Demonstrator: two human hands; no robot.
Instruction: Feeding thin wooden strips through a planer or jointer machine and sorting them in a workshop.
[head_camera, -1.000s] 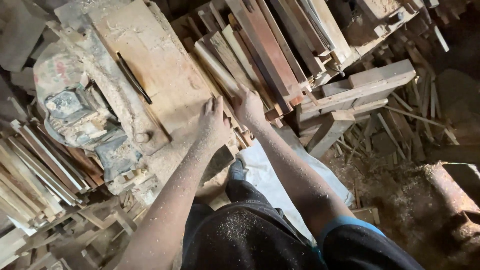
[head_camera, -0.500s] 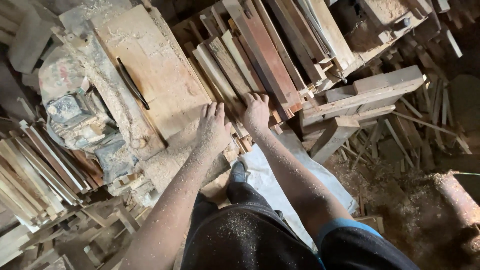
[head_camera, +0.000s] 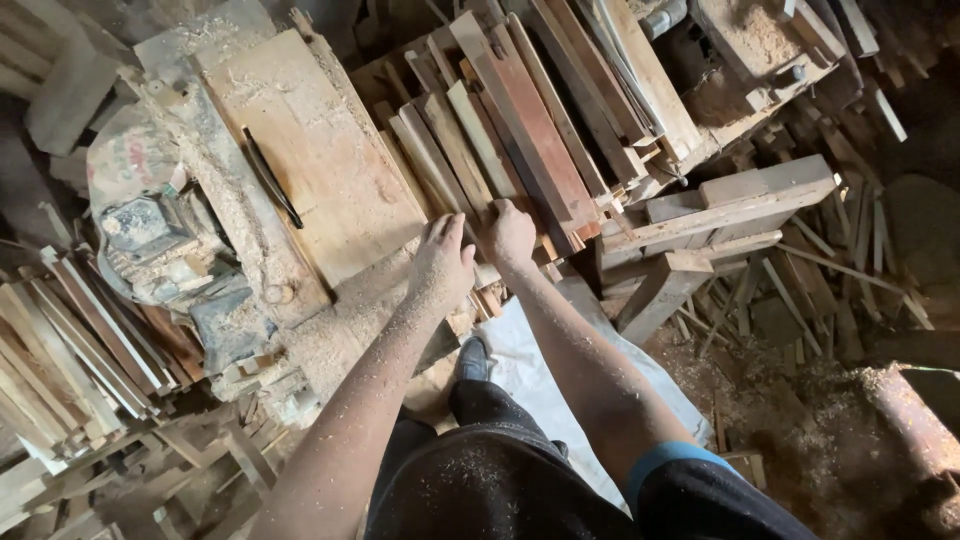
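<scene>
Sawdust covers the wide board (head_camera: 300, 160) at far left and the floor (head_camera: 800, 400) at right. I see my left hand (head_camera: 441, 268) lying flat, fingers loosely spread, on the near ends of the stacked wooden slats (head_camera: 520, 130). My right hand (head_camera: 510, 233) curls over a slat end just beside it; whether it grips, I cannot tell.

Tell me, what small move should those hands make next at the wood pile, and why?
Probably close both hands on one slat and draw it back toward the body. The left hand and right hand rest on the near ends of the slats, which lean side by side and seem free to slide.
</scene>
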